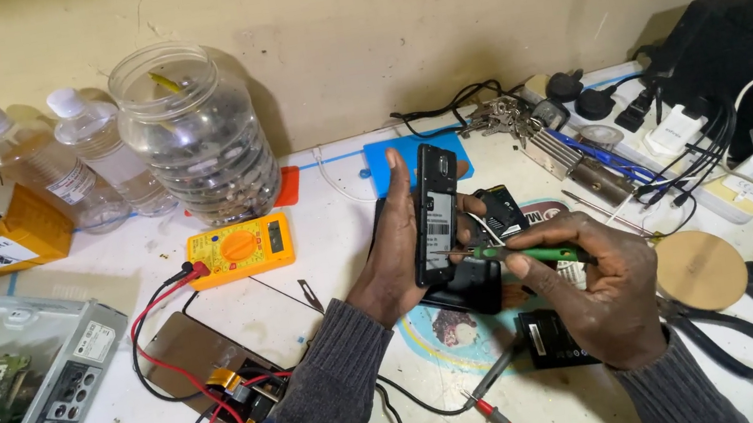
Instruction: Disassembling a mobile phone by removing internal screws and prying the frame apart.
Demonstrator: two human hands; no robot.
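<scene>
My left hand (395, 260) holds a black phone (436, 213) upright with its back cover off, showing a white label inside. My right hand (593, 287) grips a green-handled screwdriver (532, 253) whose thin tip touches the phone's right edge. A black back cover (498, 212) lies just behind the phone, and another black phone part (468, 289) rests under it. A black battery (546, 339) lies on the bench below my right hand.
A yellow multimeter (240, 248) with red and black leads lies at left. Behind it stand a clear plastic jar (197, 138) and two bottles (100, 162). An open device chassis (1, 402) sits far left. Pliers (724, 344), a round wooden disc (699, 269), chargers and cables crowd the right.
</scene>
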